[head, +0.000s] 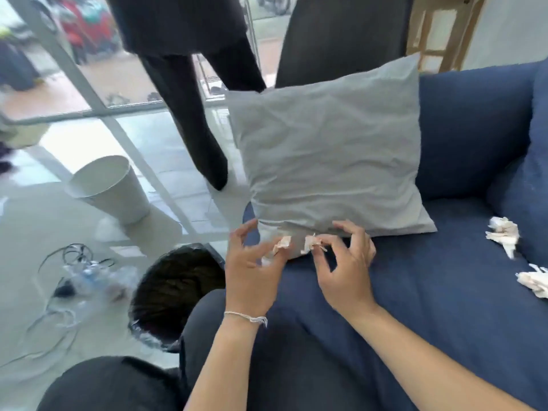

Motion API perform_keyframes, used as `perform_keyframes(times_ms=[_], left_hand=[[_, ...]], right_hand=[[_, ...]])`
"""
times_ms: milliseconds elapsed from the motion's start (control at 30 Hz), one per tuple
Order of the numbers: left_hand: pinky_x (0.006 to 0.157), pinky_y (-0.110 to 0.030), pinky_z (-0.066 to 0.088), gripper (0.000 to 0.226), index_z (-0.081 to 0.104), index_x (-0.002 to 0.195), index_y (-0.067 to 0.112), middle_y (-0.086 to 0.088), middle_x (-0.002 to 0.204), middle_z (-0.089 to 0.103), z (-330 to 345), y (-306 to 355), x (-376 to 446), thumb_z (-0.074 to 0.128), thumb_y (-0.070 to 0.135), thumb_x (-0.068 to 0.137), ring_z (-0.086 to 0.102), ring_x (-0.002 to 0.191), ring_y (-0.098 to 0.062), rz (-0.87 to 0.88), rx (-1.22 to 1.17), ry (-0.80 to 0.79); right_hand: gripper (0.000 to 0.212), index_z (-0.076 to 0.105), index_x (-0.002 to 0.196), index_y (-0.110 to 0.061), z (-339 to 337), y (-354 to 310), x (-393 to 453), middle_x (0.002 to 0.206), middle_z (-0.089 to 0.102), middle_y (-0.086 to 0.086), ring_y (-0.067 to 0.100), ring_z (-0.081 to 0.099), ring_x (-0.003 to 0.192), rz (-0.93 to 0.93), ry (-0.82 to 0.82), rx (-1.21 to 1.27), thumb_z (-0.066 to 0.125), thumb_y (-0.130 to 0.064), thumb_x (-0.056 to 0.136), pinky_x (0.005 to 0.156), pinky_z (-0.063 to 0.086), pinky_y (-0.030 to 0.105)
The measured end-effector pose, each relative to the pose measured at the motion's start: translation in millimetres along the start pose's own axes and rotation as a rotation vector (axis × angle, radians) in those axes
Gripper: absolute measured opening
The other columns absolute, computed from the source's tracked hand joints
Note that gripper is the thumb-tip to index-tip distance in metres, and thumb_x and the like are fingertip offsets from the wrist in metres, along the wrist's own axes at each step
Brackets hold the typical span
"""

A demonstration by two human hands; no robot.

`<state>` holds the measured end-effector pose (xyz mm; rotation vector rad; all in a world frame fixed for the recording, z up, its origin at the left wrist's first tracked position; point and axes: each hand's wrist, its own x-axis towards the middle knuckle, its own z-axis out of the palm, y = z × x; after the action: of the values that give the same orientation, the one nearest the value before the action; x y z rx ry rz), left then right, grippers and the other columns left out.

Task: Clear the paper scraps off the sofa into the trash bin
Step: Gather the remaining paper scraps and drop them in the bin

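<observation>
I sit on a blue sofa [430, 292]. My left hand [252, 268] pinches a small paper scrap [281, 243] at its fingertips. My right hand [347, 262] pinches another small scrap [310, 243]. Both hands are just in front of the lower edge of a grey pillow [326, 149]. Two more crumpled scraps lie on the seat at the right, one [504, 232] near the back cushion and one [533, 281] at the frame's edge. A trash bin with a black liner [175, 295] stands on the floor left of my knees, below my left hand.
A white empty bin [109, 188] stands farther left on the tiled floor. Cables and a clear plastic bag [86, 274] lie on the floor. A person's dark-trousered legs [189, 114] stand beyond the pillow. A glass door frame [98, 93] is behind.
</observation>
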<state>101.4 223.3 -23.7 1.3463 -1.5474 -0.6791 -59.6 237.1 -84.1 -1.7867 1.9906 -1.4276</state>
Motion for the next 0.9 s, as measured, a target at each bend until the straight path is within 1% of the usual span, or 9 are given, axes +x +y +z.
perform_keyframes(times_ms=[67, 133, 200, 300, 400, 467, 633, 767, 900], left_hand=[[0.088, -0.007, 0.040, 0.021, 0.076, 0.089, 0.039, 0.007, 0.131, 0.051, -65.5, -24.3, 16.6, 0.080, 0.021, 0.080, 0.056, 0.102, 0.012, 0.032, 0.117, 0.027], [0.096, -0.004, 0.033, 0.014, 0.080, 0.093, 0.029, 0.006, 0.133, 0.051, -131.5, -56.9, 30.4, 0.080, 0.024, 0.080, 0.050, 0.110, 0.014, 0.001, 0.288, 0.050], [0.104, -0.011, 0.032, 0.016, 0.080, 0.096, 0.026, 0.006, 0.133, 0.052, -188.8, -103.9, 35.6, 0.079, 0.030, 0.081, 0.045, 0.118, 0.007, -0.130, 0.405, 0.111], [0.104, -0.022, 0.040, 0.029, 0.081, 0.092, 0.027, 0.003, 0.121, 0.065, -247.1, -169.5, 33.0, 0.079, 0.049, 0.073, 0.055, 0.111, -0.001, -0.406, 0.389, 0.249], [0.104, -0.032, 0.045, 0.025, 0.078, 0.079, 0.034, 0.000, 0.111, 0.071, -262.6, -199.3, 47.8, 0.077, 0.055, 0.066, 0.062, 0.111, -0.010, -0.506, 0.320, 0.314], [0.105, -0.029, 0.042, 0.008, 0.075, 0.077, 0.039, -0.001, 0.119, 0.065, -259.4, -199.8, 63.6, 0.076, 0.046, 0.073, 0.059, 0.115, -0.013, -0.505, 0.359, 0.254], [0.099, -0.024, 0.038, 0.018, 0.079, 0.094, 0.031, -0.002, 0.118, 0.058, -267.8, -208.9, 76.2, 0.071, 0.041, 0.081, 0.054, 0.115, -0.014, -0.415, 0.599, -0.040], [0.103, -0.035, 0.041, 0.013, 0.079, 0.089, 0.033, -0.004, 0.115, 0.063, -287.2, -224.2, 67.6, 0.073, 0.041, 0.080, 0.055, 0.116, -0.014, -0.430, 0.657, -0.160], [0.097, -0.029, 0.039, 0.013, 0.078, 0.090, 0.038, -0.001, 0.116, 0.061, -290.0, -228.7, 67.1, 0.073, 0.044, 0.080, 0.055, 0.114, -0.013, -0.419, 0.648, -0.182]], right_hand=[[0.021, 0.072, 0.098, -0.024, 41.4, -53.4, 0.4, 0.131, 0.046, -0.003, 0.020, 0.046, 0.128, 0.006, -0.066, 0.130, 0.057, -0.038, 0.095, 0.113, 0.026, 0.042], [0.020, 0.071, 0.099, -0.025, 80.3, -105.2, -10.6, 0.128, 0.045, -0.005, 0.015, 0.042, 0.126, -0.020, -0.169, 0.226, 0.058, -0.039, 0.095, 0.111, 0.031, 0.048], [0.016, 0.071, 0.098, -0.027, 110.5, -140.0, -25.8, 0.125, 0.047, -0.004, 0.016, 0.044, 0.122, -0.141, -0.299, 0.204, 0.060, -0.038, 0.093, 0.109, 0.031, 0.046], [0.020, 0.074, 0.095, -0.027, 144.3, -156.7, -23.6, 0.116, 0.056, -0.005, 0.019, 0.052, 0.110, -0.253, -0.379, 0.116, 0.059, -0.039, 0.091, 0.095, 0.023, 0.029], [0.015, 0.075, 0.094, -0.022, 178.7, -167.6, -6.5, 0.108, 0.058, 0.001, 0.027, 0.055, 0.103, -0.174, -0.374, 0.044, 0.066, -0.034, 0.091, 0.090, 0.030, 0.034], [0.014, 0.074, 0.096, -0.019, 208.4, -180.0, -2.0, 0.108, 0.055, 0.003, 0.029, 0.053, 0.105, -0.143, -0.425, -0.023, 0.068, -0.032, 0.092, 0.091, 0.037, 0.042], [0.029, 0.071, 0.105, -0.025, 271.5, -208.4, -4.0, 0.114, 0.045, 0.000, 0.030, 0.040, 0.124, 0.280, -0.583, -0.010, 0.053, -0.047, 0.098, 0.108, 0.029, 0.045], [0.032, 0.072, 0.109, -0.034, 293.1, -210.6, 2.4, 0.127, 0.051, 0.006, 0.035, 0.037, 0.130, 0.192, -0.848, -0.142, 0.051, -0.056, 0.096, 0.111, 0.030, 0.051], [0.028, 0.072, 0.106, -0.039, 301.9, -206.4, 13.6, 0.128, 0.054, 0.004, 0.034, 0.037, 0.131, 0.197, -0.952, -0.194, 0.053, -0.055, 0.094, 0.109, 0.029, 0.049]])
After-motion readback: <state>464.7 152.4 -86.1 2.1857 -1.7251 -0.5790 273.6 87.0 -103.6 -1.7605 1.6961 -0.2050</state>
